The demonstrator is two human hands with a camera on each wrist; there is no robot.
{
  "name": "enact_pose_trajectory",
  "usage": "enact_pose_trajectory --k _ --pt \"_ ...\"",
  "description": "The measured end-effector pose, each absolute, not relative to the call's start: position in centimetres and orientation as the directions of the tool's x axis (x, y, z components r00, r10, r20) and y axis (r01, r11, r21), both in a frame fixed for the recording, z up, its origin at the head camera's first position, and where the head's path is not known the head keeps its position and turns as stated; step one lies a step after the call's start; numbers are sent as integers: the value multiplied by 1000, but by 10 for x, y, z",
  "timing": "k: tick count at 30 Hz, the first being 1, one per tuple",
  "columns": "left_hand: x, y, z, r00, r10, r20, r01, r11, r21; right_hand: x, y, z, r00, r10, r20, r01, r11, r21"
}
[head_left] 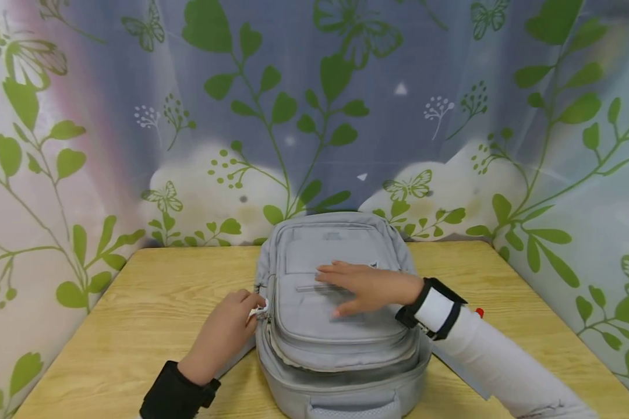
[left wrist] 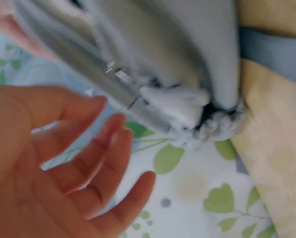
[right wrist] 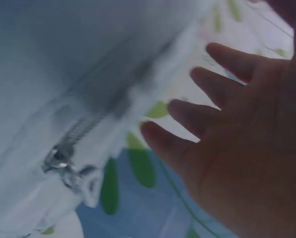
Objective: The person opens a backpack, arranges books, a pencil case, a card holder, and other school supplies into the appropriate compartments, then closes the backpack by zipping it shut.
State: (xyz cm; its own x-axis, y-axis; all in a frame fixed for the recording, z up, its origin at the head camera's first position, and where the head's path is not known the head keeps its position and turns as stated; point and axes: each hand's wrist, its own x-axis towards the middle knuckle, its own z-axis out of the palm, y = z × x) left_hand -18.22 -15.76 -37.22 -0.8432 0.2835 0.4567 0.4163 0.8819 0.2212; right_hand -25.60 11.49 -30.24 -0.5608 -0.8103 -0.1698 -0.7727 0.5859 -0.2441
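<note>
A light grey backpack (head_left: 340, 314) lies on the table with its front pocket facing up and its carry handle (head_left: 353, 409) towards me. Along the near side its zipped edge gapes. My left hand (head_left: 228, 329) is at the bag's left side, thumb and fingertips pinching a white zipper pull (head_left: 258, 311); in the left wrist view the thumb covers most of the pull. Over the front pocket hovers my right hand (head_left: 369, 286), fingers extended and holding nothing. The right wrist view has its fingers apart from the bag, with a metal zipper slider (right wrist: 61, 157) to the left.
The wooden table (head_left: 183, 273) extends on both sides of the bag. Grey straps (head_left: 461, 372) stick out from under it. A small red tip (head_left: 480, 312) shows behind my right forearm. A leaf-patterned curtain (head_left: 304, 128) surrounds the back and sides.
</note>
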Motion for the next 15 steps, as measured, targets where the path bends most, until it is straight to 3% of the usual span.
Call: enact_pose_trajectory --k 3,9,15 --pt "-186 -157 -383 -821 321 472 425 896 130 -266 108 -309 -576 -788 -218 -759 614 -214" --pt "-196 -153 -397 -772 370 516 464 884 60 -274 99 -320 -611 -753 -244 -727 656 -203" --pt "-194 -154 -395 -799 389 458 450 892 29 -276 98 -324 -629 -738 -244 -708 674 -211"
